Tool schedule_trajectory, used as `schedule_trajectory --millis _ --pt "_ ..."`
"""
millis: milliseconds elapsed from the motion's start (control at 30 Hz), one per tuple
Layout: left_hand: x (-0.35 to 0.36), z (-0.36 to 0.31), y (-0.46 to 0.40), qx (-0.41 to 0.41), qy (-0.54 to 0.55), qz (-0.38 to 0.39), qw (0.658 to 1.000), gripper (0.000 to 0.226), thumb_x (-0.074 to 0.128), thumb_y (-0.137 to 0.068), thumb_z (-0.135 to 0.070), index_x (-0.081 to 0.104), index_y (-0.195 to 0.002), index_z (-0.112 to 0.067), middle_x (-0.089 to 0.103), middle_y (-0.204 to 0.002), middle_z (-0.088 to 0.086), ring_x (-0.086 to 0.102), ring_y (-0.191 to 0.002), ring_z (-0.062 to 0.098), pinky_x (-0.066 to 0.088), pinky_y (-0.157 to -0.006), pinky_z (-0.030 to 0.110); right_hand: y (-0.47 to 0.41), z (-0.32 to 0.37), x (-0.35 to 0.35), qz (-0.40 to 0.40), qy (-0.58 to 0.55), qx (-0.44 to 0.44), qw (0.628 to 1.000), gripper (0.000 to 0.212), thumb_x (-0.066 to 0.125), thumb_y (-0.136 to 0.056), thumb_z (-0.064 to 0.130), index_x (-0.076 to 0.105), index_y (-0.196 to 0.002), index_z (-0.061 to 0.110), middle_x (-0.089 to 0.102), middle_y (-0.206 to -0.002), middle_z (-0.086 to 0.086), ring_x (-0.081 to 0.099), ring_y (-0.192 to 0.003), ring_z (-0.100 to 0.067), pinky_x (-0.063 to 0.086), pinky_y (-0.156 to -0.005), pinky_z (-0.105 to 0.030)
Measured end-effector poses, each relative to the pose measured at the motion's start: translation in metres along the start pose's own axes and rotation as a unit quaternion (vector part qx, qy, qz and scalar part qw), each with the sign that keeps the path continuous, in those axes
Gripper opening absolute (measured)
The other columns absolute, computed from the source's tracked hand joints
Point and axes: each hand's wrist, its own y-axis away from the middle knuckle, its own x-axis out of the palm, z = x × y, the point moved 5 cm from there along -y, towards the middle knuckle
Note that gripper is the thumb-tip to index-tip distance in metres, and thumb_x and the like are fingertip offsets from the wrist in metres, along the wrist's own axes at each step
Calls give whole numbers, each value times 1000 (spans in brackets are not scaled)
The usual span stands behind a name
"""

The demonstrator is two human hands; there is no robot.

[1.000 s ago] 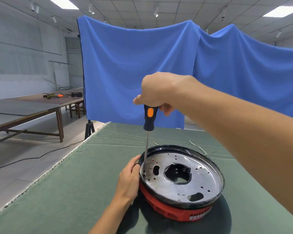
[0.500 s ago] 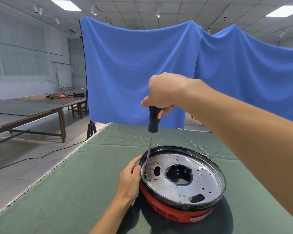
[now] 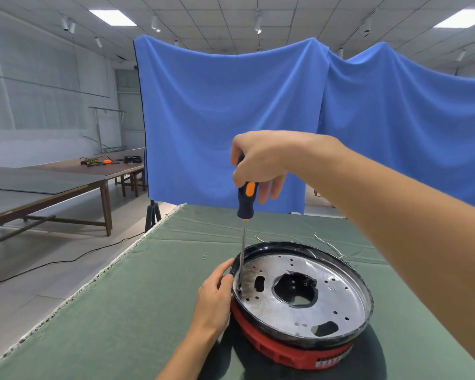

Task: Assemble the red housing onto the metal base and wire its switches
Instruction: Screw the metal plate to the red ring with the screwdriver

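Housing (image 3: 291,352) red, base (image 3: 299,292) silver with black rim. Screwdriver (image 3: 246,200) handle dark blue with orange. Table (image 3: 121,311) cloth green, backdrop (image 3: 231,119) blue.

A green cloth-covered table (image 3: 137,303) fills the foreground, with two small screws (image 3: 205,255) lying loose on it and a few thin wires (image 3: 330,244) farther back. Behind it hangs a blue cloth backdrop (image 3: 231,119), a black tripod (image 3: 152,216) at its foot. To the left a long wooden table (image 3: 74,182) bears cables and an orange tool (image 3: 108,161), and a black cable (image 3: 66,260) trails across the floor.
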Motion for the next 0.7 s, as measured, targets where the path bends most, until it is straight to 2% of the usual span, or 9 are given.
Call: schedule_trajectory --millis 33,100,233,333,400,467,567,633,700 --pt "0 -1 0 -1 1 1 1000 36 42 -97 -13 60 -126 -25 61 -124 -14 52 -117 2 38 -99 20 0 1 -1 4 -16 -17 1000 21 59 -84 18 57 -102 7 73 -73 -9 69 -50 -18 56 -50 -26" --pt "0 -1 0 -2 5 -2 1000 37 42 -96 -12 60 -126 -24 62 -124 -13 53 -118 2 39 -103 24 1 3 -5 -31 16 -36 999 16 63 -84 23 60 -89 7 69 -56 -4 58 -34 -10 42 -35 -16" --pt "0 0 1 -7 1 -2 1000 38 43 -96 -13 60 -128 -22 61 -126 -12 53 -119 4 39 -108 30 2 -2 -8 -125 114 -8 986 33 58 -84 38 48 -63 15 48 -28 7 52 -30 -11 34 -43 -19" --pt "0 0 0 -7 1 -7 1000 37 44 -96 -13 61 -128 -22 61 -126 -12 52 -120 4 38 -107 28 0 -6 -1 -56 41 7 998 23 62 -83 34 54 -87 13 68 -58 0 68 -51 -20 57 -59 -32" --pt "0 -1 1 -9 -3 -4 1000 37 43 -96 -14 60 -128 -23 61 -126 -13 52 -120 3 37 -106 25 1 -7 1 -14 7 3 1000 25 63 -83 26 54 -100 11 73 -78 -6 70 -56 -20 59 -59 -31" --pt "0 -1 1 -8 -3 -4 1000 37 43 -96 -14 60 -128 -23 61 -126 -13 52 -119 3 38 -106 25 3 -6 -4 -46 33 -14 998 18 66 -81 27 60 -85 11 71 -69 -5 61 -40 -10 47 -41 -18" --pt "0 -1 2 -8 -5 -9 1000 36 44 -96 -13 60 -128 -22 61 -126 -12 52 -118 3 37 -104 22 7 -5 -9 -156 133 -9 979 31 64 -78 36 49 -60 16 55 -45 3 52 -38 -12 29 -42 -18" --pt "-1 -2 2 -10 -5 -8 1000 37 44 -96 -13 60 -128 -21 60 -126 -12 51 -119 3 36 -105 23 8 -8 -9 -188 137 4 973 37 63 -80 41 45 -59 17 51 -47 4 50 -44 -14 27 -45 -20" --pt "0 -2 1 -12 -2 -10 1000 37 44 -96 -12 60 -128 -20 60 -127 -11 52 -120 4 37 -107 26 5 -12 -5 -133 110 16 985 33 66 -78 44 48 -70 18 57 -54 3 58 -46 -15 38 -46 -22"
